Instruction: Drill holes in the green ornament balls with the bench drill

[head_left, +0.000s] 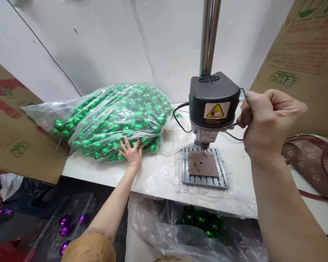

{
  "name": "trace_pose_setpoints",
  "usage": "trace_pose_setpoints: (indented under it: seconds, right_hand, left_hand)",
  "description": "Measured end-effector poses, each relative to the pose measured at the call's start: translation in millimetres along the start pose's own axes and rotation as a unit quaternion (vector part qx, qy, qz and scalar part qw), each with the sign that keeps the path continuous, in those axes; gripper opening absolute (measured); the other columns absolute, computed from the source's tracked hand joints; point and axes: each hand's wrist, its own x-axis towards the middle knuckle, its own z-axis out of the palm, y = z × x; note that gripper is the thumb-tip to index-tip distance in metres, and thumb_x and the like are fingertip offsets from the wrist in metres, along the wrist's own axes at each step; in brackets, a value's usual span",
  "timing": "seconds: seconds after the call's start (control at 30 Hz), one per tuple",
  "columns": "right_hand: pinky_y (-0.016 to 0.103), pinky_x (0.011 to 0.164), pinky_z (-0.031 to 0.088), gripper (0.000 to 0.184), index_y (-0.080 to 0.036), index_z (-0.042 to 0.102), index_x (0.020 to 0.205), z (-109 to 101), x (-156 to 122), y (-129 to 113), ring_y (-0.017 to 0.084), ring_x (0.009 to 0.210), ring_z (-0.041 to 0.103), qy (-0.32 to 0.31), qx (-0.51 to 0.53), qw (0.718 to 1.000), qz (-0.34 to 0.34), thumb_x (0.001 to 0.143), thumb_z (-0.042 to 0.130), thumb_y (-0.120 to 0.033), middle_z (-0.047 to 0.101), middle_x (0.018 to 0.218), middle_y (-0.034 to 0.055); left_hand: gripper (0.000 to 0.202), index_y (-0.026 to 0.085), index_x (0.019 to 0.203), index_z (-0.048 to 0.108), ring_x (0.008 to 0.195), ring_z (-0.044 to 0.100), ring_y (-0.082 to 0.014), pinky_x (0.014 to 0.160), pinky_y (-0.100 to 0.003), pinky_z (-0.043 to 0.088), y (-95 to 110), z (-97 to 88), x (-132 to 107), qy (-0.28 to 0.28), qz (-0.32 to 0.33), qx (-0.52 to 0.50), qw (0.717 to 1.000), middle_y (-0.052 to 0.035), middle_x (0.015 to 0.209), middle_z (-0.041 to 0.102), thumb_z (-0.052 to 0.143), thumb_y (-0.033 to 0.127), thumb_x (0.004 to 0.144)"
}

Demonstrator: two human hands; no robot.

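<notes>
My left hand (132,153) lies with spread fingers against a clear plastic bag (90,109) full of shiny green balls (120,134). At the right, my closed right hand (270,118) grips the feed handle on the side of a small bench drill press (213,98); the handle is mostly hidden by the fingers. Under the drill's chuck (205,145) is a brown square plate (203,163) with a small dark hole. It rests on the slotted grey base (222,182), with dark shavings scattered around. No ball is under the chuck.
A second plastic bag (158,233) with green balls hangs below the table's front edge. Purple balls (66,230) lie at lower left. Cardboard boxes (43,156) flank both sides, and a patterned handbag (311,163) sits at right. A black cable (182,105) runs to the drill.
</notes>
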Motion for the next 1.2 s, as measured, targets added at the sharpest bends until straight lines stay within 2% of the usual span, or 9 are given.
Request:
trace_pose_setpoints:
  seconds: [0.17,0.3,0.47,0.67,0.73,0.93,1.03,1.13,1.2]
  right_hand:
    - [0.025,0.033,0.022,0.037,-0.020,0.039,0.045,0.1,0.0,-1.1,0.005,0.032,0.034,0.007,-0.007,1.000,0.004,0.073,0.063,-0.014,0.036,0.038,-0.0082]
    - [0.025,0.033,0.021,0.038,-0.020,0.038,0.044,0.8,-0.1,-0.9,0.004,0.032,0.033,0.007,-0.005,1.000,0.012,0.073,0.063,-0.014,0.036,0.037,-0.0086]
    - [0.025,0.033,0.021,0.037,-0.020,0.040,0.044,1.1,0.1,0.5,0.004,0.032,0.033,0.013,0.003,1.000,0.013,0.072,0.063,-0.014,0.036,0.037,-0.0083]
    - [0.024,0.035,0.021,0.038,-0.019,0.039,0.045,0.1,0.9,2.0,0.003,0.034,0.033,0.005,0.001,1.000,0.002,0.073,0.063,-0.015,0.036,0.038,-0.0085]
    - [0.024,0.036,0.022,0.038,-0.019,0.039,0.045,-0.4,1.3,2.6,0.003,0.035,0.033,0.005,-0.001,1.000,0.000,0.073,0.063,-0.014,0.036,0.038,-0.0082]
    - [0.024,0.038,0.022,0.040,-0.019,0.038,0.045,-2.1,1.7,2.9,0.003,0.036,0.032,-0.003,-0.004,1.000,0.012,0.075,0.064,-0.017,0.035,0.039,-0.0078]
    - [0.023,0.039,0.023,0.041,-0.019,0.037,0.045,-2.7,1.3,1.7,0.003,0.037,0.032,-0.008,-0.008,1.000,0.019,0.076,0.063,-0.020,0.034,0.040,-0.0080]
    - [0.023,0.039,0.023,0.041,-0.019,0.037,0.045,-3.0,1.1,1.1,0.003,0.038,0.031,-0.010,-0.010,1.000,0.023,0.076,0.063,-0.018,0.033,0.040,-0.0080]
    - [0.023,0.039,0.024,0.043,-0.020,0.035,0.045,-3.3,1.1,1.1,0.004,0.038,0.031,-0.011,-0.010,1.000,0.025,0.077,0.064,-0.017,0.033,0.040,-0.0080]
  left_hand:
    - [0.019,0.020,0.088,0.073,0.142,0.042,-0.0320,0.116,-0.052,0.032,12.8,-2.9,39.4,0.047,0.011,-0.176,0.983,-0.0143,0.148,0.050,0.061,0.034,0.091]
    - [0.030,0.017,0.082,0.066,0.114,0.063,-0.0224,0.103,-0.036,0.047,21.0,-21.6,72.0,0.100,0.021,-0.378,0.920,-0.0105,0.112,0.071,0.063,0.046,0.088]
    - [0.047,0.016,0.074,0.058,0.073,0.060,-0.0109,0.079,-0.025,0.051,22.3,-42.8,86.6,0.100,0.004,-0.503,0.859,0.0003,0.074,0.062,0.074,0.061,0.074]
    - [0.056,0.019,0.075,0.045,0.067,0.055,-0.0083,0.069,-0.025,0.053,10.6,-44.9,89.6,0.118,-0.083,-0.597,0.789,0.0050,0.073,0.055,0.073,0.067,0.070]
    - [0.051,0.018,0.073,0.045,0.061,0.049,-0.0064,0.063,-0.021,0.048,9.7,-40.4,83.1,0.112,-0.095,-0.565,0.812,0.0063,0.067,0.050,0.071,0.062,0.075]
    - [0.027,0.017,0.074,0.057,0.066,0.049,-0.0127,0.068,-0.025,0.043,12.2,-29.4,46.3,0.044,0.014,-0.254,0.966,0.0005,0.069,0.056,0.060,0.040,0.088]
    - [0.016,0.018,0.083,0.059,0.083,0.058,-0.0203,0.082,-0.033,0.046,14.0,-26.3,29.8,0.052,0.052,-0.148,0.986,-0.0056,0.085,0.063,0.056,0.032,0.089]
    - [0.012,0.017,0.095,0.061,0.111,0.056,-0.0293,0.102,-0.047,0.041,23.7,-22.6,12.6,0.117,0.089,-0.101,0.984,-0.0128,0.104,0.064,0.055,0.024,0.088]
    - [0.014,0.018,0.099,0.062,0.128,0.048,-0.0314,0.110,-0.051,0.036,38.9,-17.9,0.5,0.140,0.190,-0.109,0.966,-0.0149,0.115,0.063,0.054,0.018,0.087]
